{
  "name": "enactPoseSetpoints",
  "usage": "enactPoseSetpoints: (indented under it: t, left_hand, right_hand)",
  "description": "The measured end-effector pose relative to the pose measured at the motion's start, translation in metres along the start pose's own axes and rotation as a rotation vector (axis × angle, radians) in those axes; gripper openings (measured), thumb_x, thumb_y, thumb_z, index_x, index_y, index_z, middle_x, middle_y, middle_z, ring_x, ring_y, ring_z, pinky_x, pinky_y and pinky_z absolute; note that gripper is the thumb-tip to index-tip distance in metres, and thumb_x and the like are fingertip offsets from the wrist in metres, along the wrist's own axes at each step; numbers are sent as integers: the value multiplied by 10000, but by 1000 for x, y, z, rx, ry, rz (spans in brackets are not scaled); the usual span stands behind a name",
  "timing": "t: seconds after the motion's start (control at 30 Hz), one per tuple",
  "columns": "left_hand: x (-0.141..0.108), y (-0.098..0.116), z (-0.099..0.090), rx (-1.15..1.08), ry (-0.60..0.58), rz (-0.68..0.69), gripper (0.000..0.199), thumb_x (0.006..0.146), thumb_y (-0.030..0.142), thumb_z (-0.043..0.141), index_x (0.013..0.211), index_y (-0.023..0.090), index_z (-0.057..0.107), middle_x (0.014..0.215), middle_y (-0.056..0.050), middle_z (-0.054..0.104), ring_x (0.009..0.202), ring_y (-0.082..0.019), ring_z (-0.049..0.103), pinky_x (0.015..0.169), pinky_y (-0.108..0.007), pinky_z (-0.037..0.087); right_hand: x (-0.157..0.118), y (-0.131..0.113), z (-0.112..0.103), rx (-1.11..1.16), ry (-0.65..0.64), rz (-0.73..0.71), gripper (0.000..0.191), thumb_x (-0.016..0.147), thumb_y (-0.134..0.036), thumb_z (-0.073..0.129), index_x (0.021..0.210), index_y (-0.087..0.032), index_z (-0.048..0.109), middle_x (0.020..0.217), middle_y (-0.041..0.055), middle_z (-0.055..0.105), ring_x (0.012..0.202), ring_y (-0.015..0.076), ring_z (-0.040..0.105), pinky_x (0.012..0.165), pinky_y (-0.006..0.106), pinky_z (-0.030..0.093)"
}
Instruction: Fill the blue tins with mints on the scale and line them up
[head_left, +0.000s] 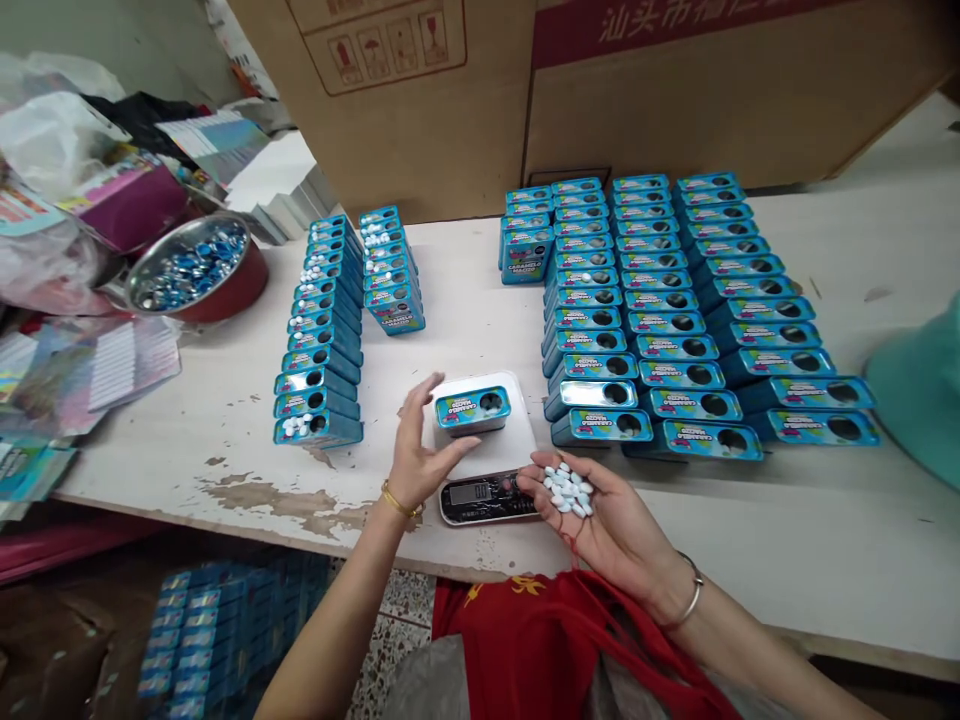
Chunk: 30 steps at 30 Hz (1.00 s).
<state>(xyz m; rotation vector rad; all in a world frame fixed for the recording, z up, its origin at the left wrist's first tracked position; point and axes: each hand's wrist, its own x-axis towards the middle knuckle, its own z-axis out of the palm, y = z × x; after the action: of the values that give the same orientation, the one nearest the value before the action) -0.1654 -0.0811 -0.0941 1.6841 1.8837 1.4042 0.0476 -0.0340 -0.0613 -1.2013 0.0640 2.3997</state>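
pale blue oval mints (568, 490), a small heap, lying in the right hand (604, 530): palm up, fingers curled around them, held low and near the scale, none spilling. left hand (424, 445): fingers spread apart, holding nothing, just beside the tin. teal tin (472, 408), lying flat on the white kitchen scale (521, 425), mid-table, its readout (469, 493) facing near. white table (225, 450), worn and chipped, bearing rows of teal tins (675, 350) to the right and far left. red bowl (240, 285), steel inside, far left, holding blue and silver pieces.
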Motion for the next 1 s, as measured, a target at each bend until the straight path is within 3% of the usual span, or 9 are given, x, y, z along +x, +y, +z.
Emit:
enactPoseSetpoints:
  t: [0.07,0.1,0.13,0.23,0.27,0.37,0.47,0.77,1.0]
  left_hand:
    - [-9,19,-7,145,172,103,544,747,287,689,1236,209,464,1108,-100,574,1004,-211,541,815,-352,478]
    - [-15,30,-8,181,180,157,453,772,239,658,1192,205,494,1020,-79,595,917,-183,553,763,-319,482]
    - [-21,43,-6,192,112,208,371,796,200,622,1152,200,516,948,-62,604,844,-159,555,723,-290,480]
    - [-40,76,14,184,-334,324,216,867,197,507,1074,169,558,891,-66,615,785,-144,565,683,-252,475]
    - [-46,83,24,204,-430,341,199,888,213,469,1051,162,570,890,-68,618,776,-146,567,669,-246,469]
    - [-58,93,50,249,-564,341,237,932,224,377,997,161,596,893,-61,622,758,-145,562,630,-230,439]
    - [-62,93,63,225,-645,310,264,939,231,351,959,166,607,941,-65,607,778,-147,547,626,-227,420]
    - [-61,95,62,282,-698,268,256,919,220,357,847,162,595,864,-50,547,714,-137,474,589,-227,372]
    - [-60,92,64,267,-645,267,304,920,191,316,775,149,580,829,-60,562,709,-144,486,628,-247,416]
  right_hand:
    - [-2,3,-5,37,1,3,230,851,-145,466,884,-46,671,888,190,719,846,224,698,739,292,568]
    - [-3,4,-7,54,-8,8,228,849,-146,471,892,-47,672,922,197,717,889,233,691,783,314,561]
    - [-3,6,-10,66,-22,14,226,846,-148,476,903,-51,673,945,194,716,911,235,686,808,328,555]
    - [-4,11,-16,83,-54,31,227,843,-157,482,934,-78,675,967,160,722,902,211,689,813,324,556]
    - [-5,12,-18,84,-50,32,232,845,-162,477,935,-84,677,966,151,724,907,205,687,814,313,555]
    - [-8,12,-22,78,-1,30,270,863,-175,433,904,-91,686,963,148,726,963,208,670,849,314,540]
    - [-12,9,-27,62,27,14,284,872,-184,417,865,-119,693,917,120,738,930,199,680,838,324,546]
    - [-14,16,-36,61,-10,69,193,808,-163,509,824,-147,701,909,91,740,939,216,674,809,353,557]
    - [-11,15,-34,64,-67,50,177,792,-155,528,840,-146,699,876,91,740,866,209,689,769,338,563]
